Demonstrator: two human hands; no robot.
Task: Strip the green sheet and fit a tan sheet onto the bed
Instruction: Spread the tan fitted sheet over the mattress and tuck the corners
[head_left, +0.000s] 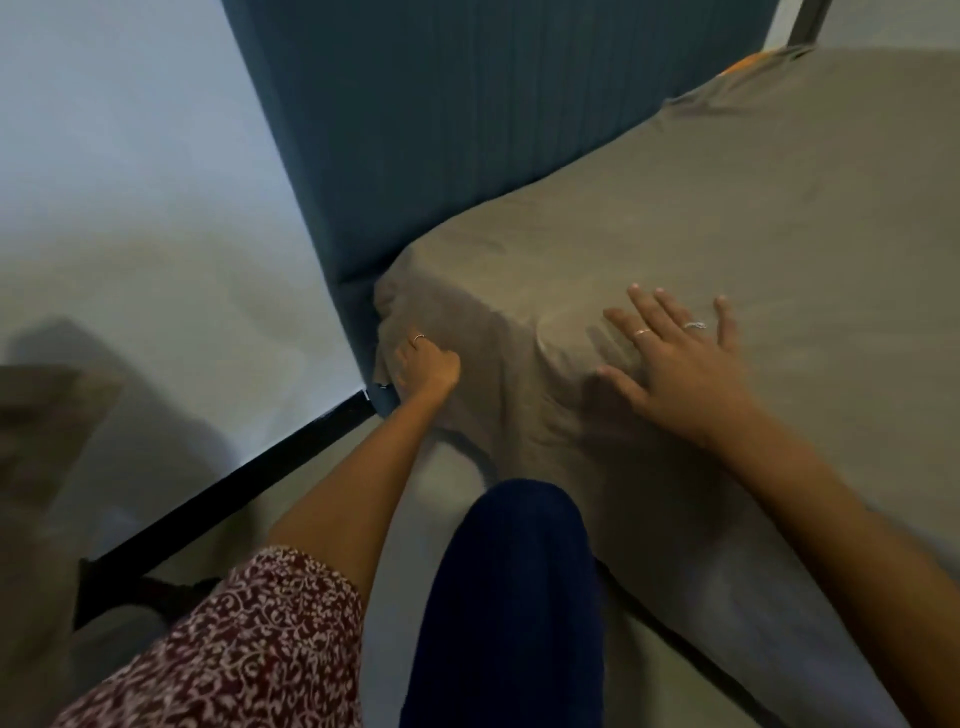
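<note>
No green sheet in view, so the strip step looks done; the tan cotton-like fitted sheet (701, 223) already covers the mattress top across the right half of the frame. Fitting seems late-stage: work is on 1 corner, centre-left, next to the dark blue ribbed upholstered headboard (467, 104). Far corner at upper right shows an orange patch, sheet possibly not fully seated there, hard to tell. Left hand (427, 366) has fingers curled, gripping the sheet's hanging edge at the corner side, low by the headboard base. Right hand (680, 358) lies flat with fingers spread, pressing the sheet on the top near the corner, gripping nothing. Sheet looks matte, softly wrinkled, bunched at the corner, smoother toward upper right. Likely left: tuck this corner under, smooth creases.
</note>
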